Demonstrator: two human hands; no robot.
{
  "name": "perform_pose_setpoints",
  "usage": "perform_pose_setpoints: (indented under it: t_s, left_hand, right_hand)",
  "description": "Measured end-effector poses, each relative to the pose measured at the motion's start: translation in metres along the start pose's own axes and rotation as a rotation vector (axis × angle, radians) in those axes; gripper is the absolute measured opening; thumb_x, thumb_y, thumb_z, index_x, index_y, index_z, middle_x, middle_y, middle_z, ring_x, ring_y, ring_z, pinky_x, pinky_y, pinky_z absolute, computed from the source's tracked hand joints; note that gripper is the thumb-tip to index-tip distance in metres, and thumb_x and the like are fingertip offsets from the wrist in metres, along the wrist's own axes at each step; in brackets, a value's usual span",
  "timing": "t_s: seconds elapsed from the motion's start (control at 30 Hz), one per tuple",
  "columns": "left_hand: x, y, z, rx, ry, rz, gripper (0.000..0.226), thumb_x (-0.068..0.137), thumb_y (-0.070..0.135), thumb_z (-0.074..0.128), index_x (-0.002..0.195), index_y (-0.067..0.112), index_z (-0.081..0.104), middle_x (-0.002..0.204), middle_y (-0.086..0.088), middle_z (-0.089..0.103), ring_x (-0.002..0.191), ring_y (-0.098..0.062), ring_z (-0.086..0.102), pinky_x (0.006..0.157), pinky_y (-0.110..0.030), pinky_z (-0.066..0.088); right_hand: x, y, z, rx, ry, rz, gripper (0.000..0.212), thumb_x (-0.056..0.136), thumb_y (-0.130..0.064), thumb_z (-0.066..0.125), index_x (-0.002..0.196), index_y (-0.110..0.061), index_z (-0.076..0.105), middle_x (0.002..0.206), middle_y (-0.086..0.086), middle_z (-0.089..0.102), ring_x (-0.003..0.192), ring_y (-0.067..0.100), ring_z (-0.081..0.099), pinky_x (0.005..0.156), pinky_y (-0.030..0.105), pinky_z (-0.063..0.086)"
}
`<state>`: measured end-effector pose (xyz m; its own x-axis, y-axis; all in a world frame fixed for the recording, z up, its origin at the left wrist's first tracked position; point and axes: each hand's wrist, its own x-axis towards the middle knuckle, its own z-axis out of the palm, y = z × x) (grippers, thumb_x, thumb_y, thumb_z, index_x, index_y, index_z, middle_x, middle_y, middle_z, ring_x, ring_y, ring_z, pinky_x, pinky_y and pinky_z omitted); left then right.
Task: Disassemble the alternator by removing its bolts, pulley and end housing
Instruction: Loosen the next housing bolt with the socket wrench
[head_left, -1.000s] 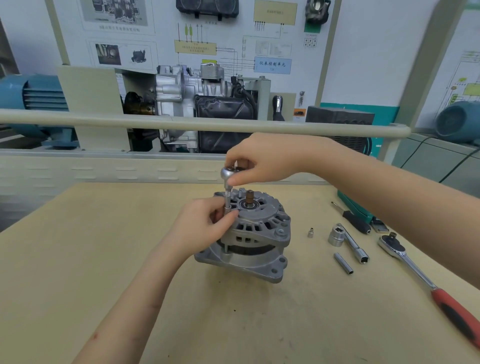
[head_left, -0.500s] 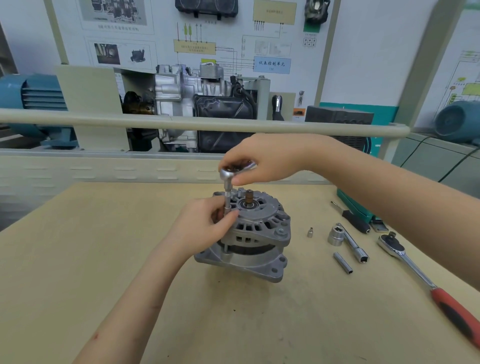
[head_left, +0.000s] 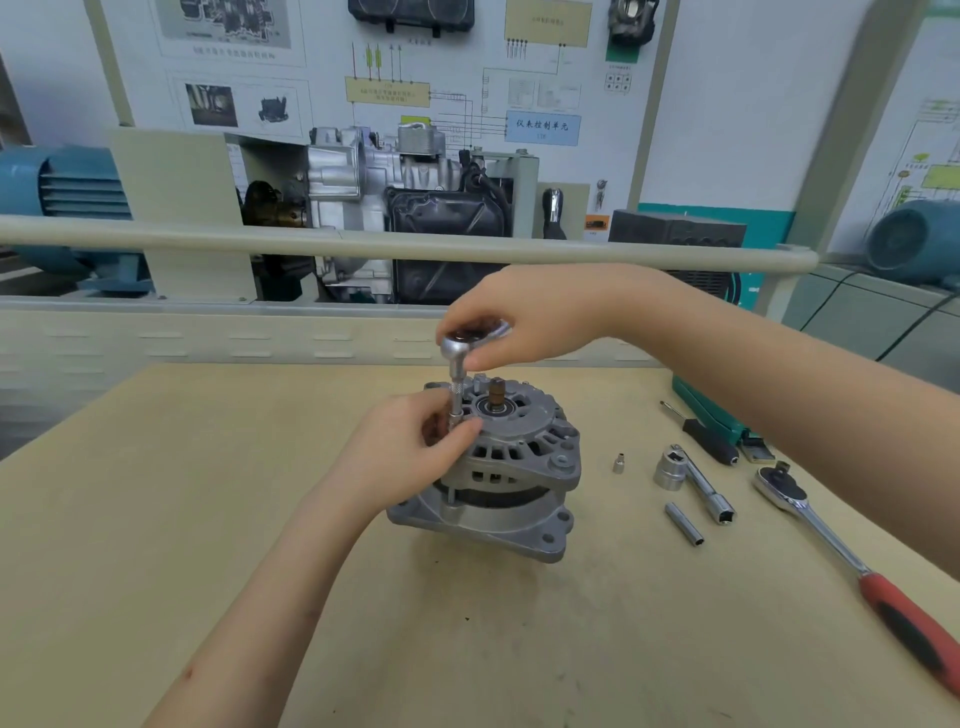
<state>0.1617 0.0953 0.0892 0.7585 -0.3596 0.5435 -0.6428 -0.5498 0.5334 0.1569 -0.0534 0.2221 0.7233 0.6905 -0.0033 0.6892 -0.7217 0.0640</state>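
At bench centre, the grey cast-aluminium alternator (head_left: 498, 467) is standing shaft-up, pulley seemingly already off. The right hand (head_left: 530, 317) is gripping a small chrome ratchet (head_left: 460, 358); the left hand (head_left: 415, 447) is pinching its extension. Housing removal is judged outstanding.

At the right of your frame a red-handled ratchet (head_left: 852, 561) is lying on the tan bench (head_left: 156, 519), with a large socket (head_left: 669, 470), an extension bar (head_left: 706, 488), a slim socket (head_left: 684, 524) and a tiny bit (head_left: 618, 463) sitting nearby. A cutaway engine (head_left: 395, 208) is standing upper centre, behind a beige rail (head_left: 208, 240).
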Motion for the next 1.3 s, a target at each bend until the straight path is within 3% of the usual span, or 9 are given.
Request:
perform_pose_setpoints:
  t_s: [0.1,0.23,0.33,0.47,0.63,0.77,0.93,1.13,1.3]
  left_hand:
    - [-0.0001,0.0003,0.0009,0.020,0.009,0.004,0.035,0.088,0.030,0.056,0.060,0.017,0.041,0.050,0.008,0.039,0.047,-0.007,0.036,0.049,-0.020,0.028]
    - [-0.0002,0.0010,0.0047,0.032,0.065,0.001,0.041,0.087,0.027,0.058,0.055,0.019,0.035,0.046,0.008,0.033,0.045,-0.007,0.036,0.049,-0.019,0.029]
    - [-0.0001,0.0019,0.0066,0.055,0.085,-0.008,0.044,0.085,0.030,0.060,0.052,0.020,0.032,0.044,0.007,0.032,0.043,-0.008,0.033,0.048,-0.021,0.028]
    - [0.0007,0.0008,0.0047,0.022,0.048,-0.043,0.047,0.081,0.041,0.062,0.053,0.018,0.033,0.045,0.008,0.033,0.045,-0.008,0.032,0.047,-0.021,0.026]
    - [0.0002,0.0023,0.0012,0.036,0.019,-0.012,0.040,0.086,0.035,0.058,0.057,0.017,0.037,0.049,0.007,0.037,0.048,-0.007,0.034,0.050,-0.024,0.024]
    - [0.0001,0.0035,0.0025,0.054,0.047,-0.006,0.040,0.088,0.028,0.057,0.056,0.018,0.036,0.048,0.007,0.036,0.047,-0.008,0.034,0.048,-0.022,0.023]
    - [0.0002,0.0030,0.0051,0.048,0.081,-0.038,0.046,0.085,0.031,0.060,0.052,0.017,0.032,0.046,0.006,0.033,0.045,-0.008,0.033,0.047,-0.023,0.026]
    - [0.0014,-0.0014,-0.0001,0.030,-0.032,-0.032,0.032,0.083,0.034,0.063,0.061,0.017,0.047,0.052,0.007,0.043,0.049,-0.006,0.039,0.048,-0.019,0.027]
    - [0.0030,-0.0006,-0.0002,0.046,-0.011,-0.025,0.038,0.085,0.026,0.061,0.057,0.021,0.036,0.054,0.007,0.036,0.048,-0.006,0.033,0.052,-0.018,0.032]
  right_hand:
    - [0.0005,-0.0012,0.0001,-0.012,0.006,0.001,0.027,0.091,-0.028,0.053,0.112,-0.014,0.060,0.104,0.000,0.062,0.092,0.016,0.055,0.082,0.030,0.043]
    - [0.0032,-0.0013,0.0041,-0.067,0.039,0.117,0.042,0.088,-0.050,0.049,0.089,-0.009,0.058,0.066,-0.006,0.056,0.060,0.010,0.055,0.054,0.021,0.037]
    - [0.0068,-0.0037,0.0066,-0.164,0.065,0.140,0.049,0.086,-0.057,0.046,0.074,-0.010,0.049,0.052,-0.006,0.046,0.045,0.011,0.044,0.045,0.021,0.029]
    - [0.0017,-0.0013,0.0028,-0.060,0.022,0.112,0.037,0.088,-0.049,0.051,0.096,-0.013,0.057,0.065,-0.005,0.058,0.057,0.005,0.060,0.052,0.018,0.038]
    - [0.0017,-0.0001,0.0002,-0.030,0.015,-0.009,0.011,0.090,-0.035,0.053,0.096,-0.026,0.052,0.078,-0.013,0.050,0.068,0.003,0.044,0.059,0.013,0.033]
    - [0.0034,-0.0002,0.0019,-0.064,0.043,0.053,0.031,0.089,-0.044,0.052,0.102,-0.017,0.059,0.077,-0.008,0.057,0.065,0.005,0.049,0.057,0.018,0.035]
    - [0.0090,-0.0065,0.0055,-0.221,0.046,0.145,0.054,0.087,-0.059,0.042,0.069,-0.008,0.049,0.056,-0.001,0.047,0.047,0.013,0.039,0.044,0.023,0.029]
    - [0.0024,-0.0038,0.0011,-0.100,0.025,0.089,0.032,0.090,-0.043,0.050,0.101,-0.015,0.060,0.070,-0.014,0.050,0.061,0.001,0.047,0.055,0.017,0.033]
    - [0.0048,-0.0042,0.0023,-0.097,0.058,0.049,0.019,0.090,-0.038,0.051,0.098,-0.022,0.058,0.068,-0.020,0.041,0.059,-0.005,0.040,0.052,0.009,0.028]
